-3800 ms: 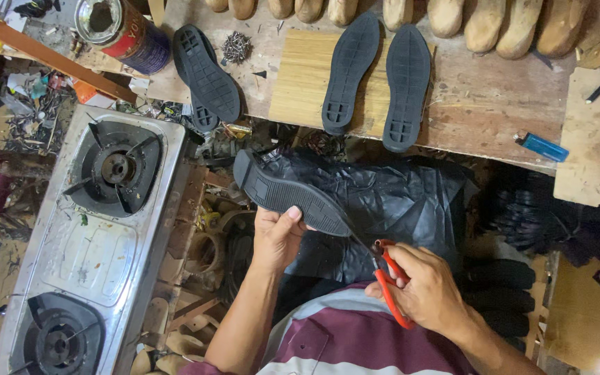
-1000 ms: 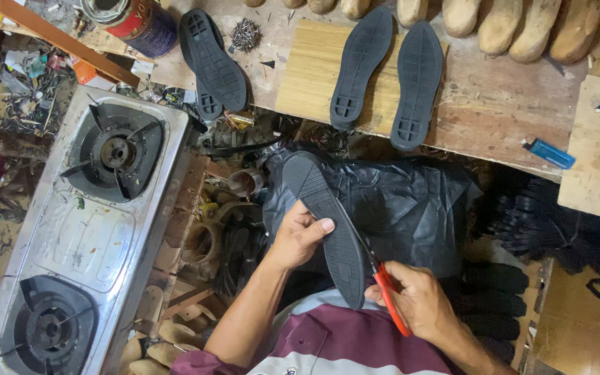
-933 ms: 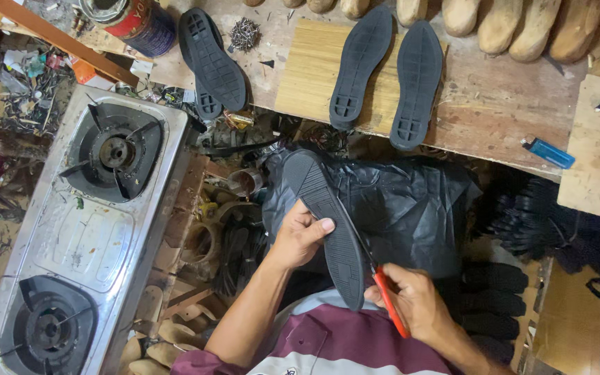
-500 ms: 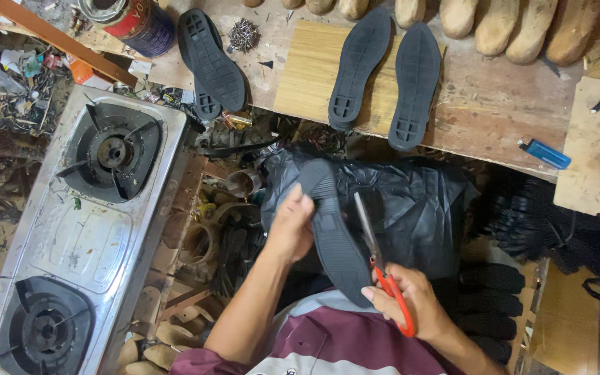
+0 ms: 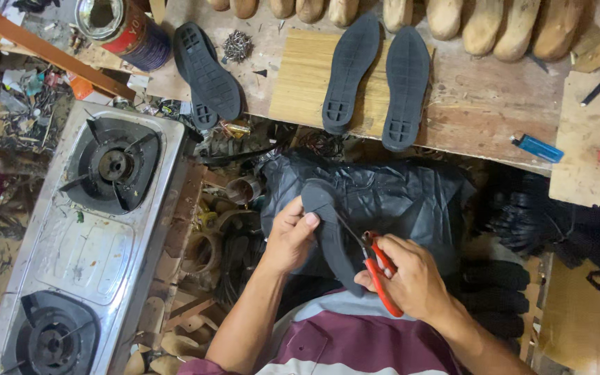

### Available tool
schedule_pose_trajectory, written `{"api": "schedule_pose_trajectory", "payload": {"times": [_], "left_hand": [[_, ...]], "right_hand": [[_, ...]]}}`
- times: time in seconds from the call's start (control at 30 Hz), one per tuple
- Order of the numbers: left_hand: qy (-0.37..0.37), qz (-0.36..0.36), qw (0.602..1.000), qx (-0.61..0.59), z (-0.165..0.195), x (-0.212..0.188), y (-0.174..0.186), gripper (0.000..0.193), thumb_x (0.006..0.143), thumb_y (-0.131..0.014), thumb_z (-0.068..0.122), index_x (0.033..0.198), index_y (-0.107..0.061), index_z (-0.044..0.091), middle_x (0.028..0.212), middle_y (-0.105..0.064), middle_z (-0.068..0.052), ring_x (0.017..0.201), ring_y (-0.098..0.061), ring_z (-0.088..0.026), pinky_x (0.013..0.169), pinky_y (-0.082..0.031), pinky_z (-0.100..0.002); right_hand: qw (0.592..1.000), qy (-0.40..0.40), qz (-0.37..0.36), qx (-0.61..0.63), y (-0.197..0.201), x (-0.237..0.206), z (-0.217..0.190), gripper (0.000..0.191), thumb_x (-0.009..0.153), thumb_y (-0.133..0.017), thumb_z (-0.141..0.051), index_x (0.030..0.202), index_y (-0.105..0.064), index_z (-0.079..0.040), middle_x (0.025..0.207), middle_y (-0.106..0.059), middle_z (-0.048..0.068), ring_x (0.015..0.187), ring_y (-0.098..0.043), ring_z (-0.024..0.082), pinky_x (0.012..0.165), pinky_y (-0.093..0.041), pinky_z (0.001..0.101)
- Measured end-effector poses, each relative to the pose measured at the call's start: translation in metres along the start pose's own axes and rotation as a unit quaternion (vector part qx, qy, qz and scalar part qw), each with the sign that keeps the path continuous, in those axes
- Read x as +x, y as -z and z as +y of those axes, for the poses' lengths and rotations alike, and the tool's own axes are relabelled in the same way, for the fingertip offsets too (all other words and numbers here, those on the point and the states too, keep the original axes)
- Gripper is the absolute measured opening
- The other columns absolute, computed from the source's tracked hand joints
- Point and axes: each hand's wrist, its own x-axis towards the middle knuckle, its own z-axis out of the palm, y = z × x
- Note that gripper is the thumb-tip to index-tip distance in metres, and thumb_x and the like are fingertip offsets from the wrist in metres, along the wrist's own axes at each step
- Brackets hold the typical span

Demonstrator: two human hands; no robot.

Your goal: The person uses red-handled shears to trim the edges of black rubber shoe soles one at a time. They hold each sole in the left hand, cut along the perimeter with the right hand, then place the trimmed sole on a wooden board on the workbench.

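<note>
Left hand [image 5: 289,239] fingers pinch the black sole [image 5: 328,232], right hand [image 5: 411,281] closed on red scissors [image 5: 376,267] beside it; a twisting sole risks a crooked cut.

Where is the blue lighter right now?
Head view, right side: the blue lighter lies on the wooden bench, right of the two black soles.

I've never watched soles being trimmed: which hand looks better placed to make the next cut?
Probably the right hand: it grips the red-handled scissors, blades at the dark sole's edge. The left hand only pinches the sole steady.
</note>
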Motion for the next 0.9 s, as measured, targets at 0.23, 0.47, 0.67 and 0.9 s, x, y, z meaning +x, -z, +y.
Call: {"api": "schedule_pose_trajectory", "payload": {"times": [0.23,0.47,0.67,0.9], "left_hand": [[0.007,-0.051,0.994,0.100,0.005,-0.008,-0.002,0.035,0.103,-0.065,0.016,0.132,-0.062,-0.003,0.120,-0.068,-0.006,0.111,-0.061,-0.014,0.101,-0.047,-0.032],[0.022,-0.078,0.973,0.216,0.026,-0.007,0.005,0.042,0.101,-0.064,0.017,0.137,-0.060,-0.004,0.124,-0.068,-0.005,0.116,-0.061,-0.013,0.104,-0.047,-0.030],[0.032,-0.097,0.970,0.220,0.027,-0.008,0.001,0.042,0.102,-0.064,0.015,0.139,-0.059,-0.004,0.126,-0.068,-0.006,0.117,-0.061,-0.014,0.105,-0.047,-0.030],[0.013,-0.122,0.954,0.275,0.042,-0.006,-0.008,0.045,0.103,-0.065,0.018,0.141,-0.058,-0.005,0.128,-0.070,-0.009,0.119,-0.064,-0.017,0.106,-0.049,-0.032]], "right_hand": [[1.000,-0.017,0.012,0.011,0.005,0.011,-0.017,0.047,0.064,-0.092,-0.027,0.092,-0.063,-0.002,0.071,-0.058,0.008,0.058,-0.059,0.026,0.056,-0.048,0.0388],[0.998,0.043,0.032,-0.045,0.020,0.010,-0.017,0.056,0.060,-0.092,-0.035,0.097,-0.067,-0.003,0.071,-0.061,0.006,0.058,-0.060,0.025,0.055,-0.048,0.0388],[0.999,-0.005,0.006,-0.051,0.025,0.008,-0.020,0.057,0.056,-0.095,-0.037,0.093,-0.067,-0.003,0.066,-0.060,0.008,0.054,-0.059,0.026,0.053,-0.048,0.0389],[0.994,0.086,0.044,-0.052,0.035,0.007,-0.021,0.056,0.059,-0.093,-0.036,0.095,-0.067,-0.002,0.076,-0.069,0.010,0.062,-0.066,0.030,0.057,-0.052,0.0382]]}}
